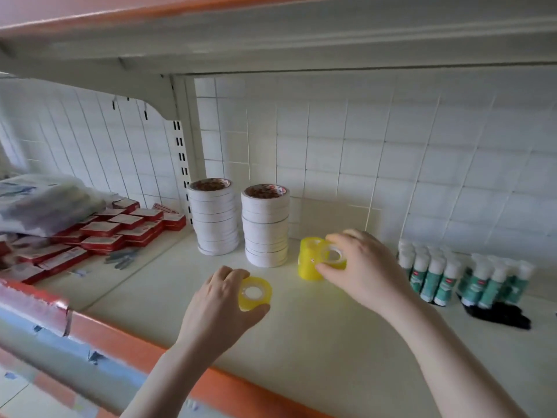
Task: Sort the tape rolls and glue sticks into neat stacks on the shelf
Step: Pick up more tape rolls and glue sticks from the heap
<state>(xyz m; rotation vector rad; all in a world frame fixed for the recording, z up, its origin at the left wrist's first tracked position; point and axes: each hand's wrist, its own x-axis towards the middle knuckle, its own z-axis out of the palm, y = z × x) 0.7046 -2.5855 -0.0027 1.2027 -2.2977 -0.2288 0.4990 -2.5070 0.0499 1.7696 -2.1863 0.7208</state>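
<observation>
My left hand (221, 303) grips a single yellow tape roll (255, 294) lying flat on the white shelf (316, 342). My right hand (360, 267) holds another yellow tape roll (334, 257), tilted against a short stack of yellow rolls (309, 262). Behind stand two tall stacks of white tape rolls, the left stack (213, 217) and the right stack (265, 226). Green-and-white glue sticks (431, 274) stand upright in rows at the right, with a second group (494, 282) further right.
Red flat boxes (105, 233) fill the neighbouring shelf bay at left, under a plastic-wrapped bundle (42, 200). A black object (497, 312) lies by the glue sticks. The orange shelf edge (150, 342) runs along the front; another shelf hangs overhead.
</observation>
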